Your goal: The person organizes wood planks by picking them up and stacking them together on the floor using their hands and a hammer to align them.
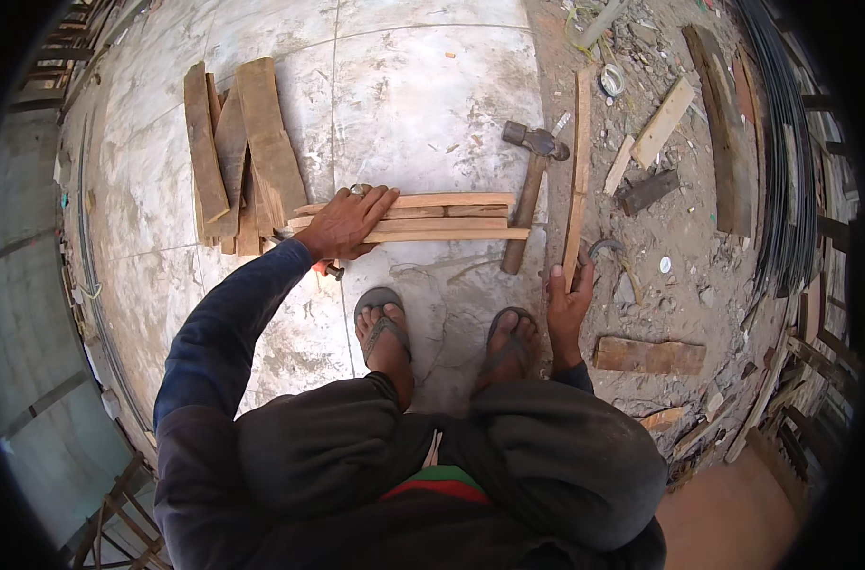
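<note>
My left hand (349,220), a ring on one finger, lies across several narrow wooden strips (446,225) laid side by side on the slab, its fingers curled over them. A red tool (324,267) with a dark metal end pokes out below that hand; the rest of it is hidden. On the right, my right hand (567,302) pinches the near end of a long thin wooden strip (579,166), which points away from me. Between the hands lies a hammer (526,204) with a wooden handle, its head at the far end and its handle beside the strips' right ends.
Rough boards (261,142) are piled on the pale concrete slab (432,85) at the left. Rubble-strewn ground to the right holds wood offcuts (663,123), a short board (650,356), a long plank (722,133) and a bundle of dark rods (784,142). My sandalled feet (385,332) stand near the strips.
</note>
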{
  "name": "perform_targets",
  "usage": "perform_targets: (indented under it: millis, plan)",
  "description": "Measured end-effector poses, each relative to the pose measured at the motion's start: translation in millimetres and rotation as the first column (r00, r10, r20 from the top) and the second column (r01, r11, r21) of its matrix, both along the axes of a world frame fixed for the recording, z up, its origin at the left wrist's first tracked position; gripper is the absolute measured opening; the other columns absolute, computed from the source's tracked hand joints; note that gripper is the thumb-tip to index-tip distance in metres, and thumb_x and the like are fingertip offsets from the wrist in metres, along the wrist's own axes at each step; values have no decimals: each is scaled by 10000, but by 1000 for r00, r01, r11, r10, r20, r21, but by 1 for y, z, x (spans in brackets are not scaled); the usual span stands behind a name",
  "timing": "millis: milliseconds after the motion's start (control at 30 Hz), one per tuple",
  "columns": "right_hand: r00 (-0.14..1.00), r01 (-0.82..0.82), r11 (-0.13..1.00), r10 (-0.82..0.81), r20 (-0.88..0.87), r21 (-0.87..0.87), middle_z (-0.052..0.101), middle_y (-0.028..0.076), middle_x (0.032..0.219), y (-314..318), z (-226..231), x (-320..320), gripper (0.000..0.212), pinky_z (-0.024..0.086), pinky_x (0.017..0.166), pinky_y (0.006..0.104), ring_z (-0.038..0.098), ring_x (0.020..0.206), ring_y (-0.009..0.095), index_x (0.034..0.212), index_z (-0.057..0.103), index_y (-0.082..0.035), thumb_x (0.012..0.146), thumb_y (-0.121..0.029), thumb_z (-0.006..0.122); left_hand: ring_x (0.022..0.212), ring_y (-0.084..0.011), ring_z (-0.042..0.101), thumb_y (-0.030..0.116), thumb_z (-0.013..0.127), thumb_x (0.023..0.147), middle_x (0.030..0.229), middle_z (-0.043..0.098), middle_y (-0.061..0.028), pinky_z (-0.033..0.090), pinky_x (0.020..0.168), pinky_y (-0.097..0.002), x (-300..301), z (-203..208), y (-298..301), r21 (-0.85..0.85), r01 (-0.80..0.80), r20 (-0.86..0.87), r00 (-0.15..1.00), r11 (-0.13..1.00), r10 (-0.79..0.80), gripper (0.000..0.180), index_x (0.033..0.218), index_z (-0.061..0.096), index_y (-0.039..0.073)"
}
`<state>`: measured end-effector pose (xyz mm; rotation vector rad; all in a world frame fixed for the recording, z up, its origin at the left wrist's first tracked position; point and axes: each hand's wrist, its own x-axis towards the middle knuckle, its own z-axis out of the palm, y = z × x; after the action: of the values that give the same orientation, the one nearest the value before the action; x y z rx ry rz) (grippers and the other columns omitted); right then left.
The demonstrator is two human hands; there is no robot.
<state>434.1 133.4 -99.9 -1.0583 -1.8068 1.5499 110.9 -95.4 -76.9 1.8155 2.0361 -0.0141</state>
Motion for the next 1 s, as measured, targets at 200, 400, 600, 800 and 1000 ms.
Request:
perform_targets:
  millis: [200, 400, 600, 800, 1000]
  plan:
    - [989, -17, 987, 39, 142, -159, 606, 72, 950, 15, -6, 14, 335, 465, 669, 254, 551, 785, 103, 1272, 550, 30, 1009, -176, 541, 1238, -286, 486, 256, 802, 747, 1405, 435, -138, 406, 944, -437, 15, -11, 24, 34, 293, -92, 953, 956, -288, 958, 1514, 266, 49]
    - [973, -190, 957, 154, 172, 219, 648, 118, 969, 10, 19, -3, 314, 486, 705, 325, 611, 797, 194, 1237, 601, 19, 981, -162, 574, 1259, -255, 486, 212, 820, 709, 1399, 445, -114, 399, 960, -426, 16, -13, 40, 121, 313, -95, 948, 942, -303, 947, 1507, 319, 118]
    - [884, -452, 767, 317, 343, 455, 638, 173, 975, 37, 61, -35, 330, 494, 760, 402, 627, 859, 344, 1205, 627, -13, 918, -173, 657, 1239, -306, 490, 242, 860, 679, 1337, 468, -145, 395, 954, -460, 13, -7, 45, 53, 225, -17, 974, 973, -224, 1090, 1568, 231, 291]
    - [806, -590, 683, 463, 370, 430, 635, 156, 959, 40, 62, -66, 341, 496, 758, 419, 629, 894, 342, 1199, 642, -50, 894, -197, 680, 1224, -304, 495, 252, 842, 713, 1279, 476, -126, 405, 944, -461, 16, -6, 28, -48, 209, 26, 978, 977, -208, 1084, 1581, 193, 280]
    - [666, -746, 556, 596, 450, 367, 625, 147, 998, 19, 30, -75, 329, 490, 830, 429, 605, 950, 337, 1201, 653, -71, 931, -259, 635, 1330, -301, 414, 281, 822, 728, 1414, 416, -117, 369, 1052, -487, 10, -7, 2, 38, 212, -124, 971, 977, -206, 1020, 1567, 241, 263]
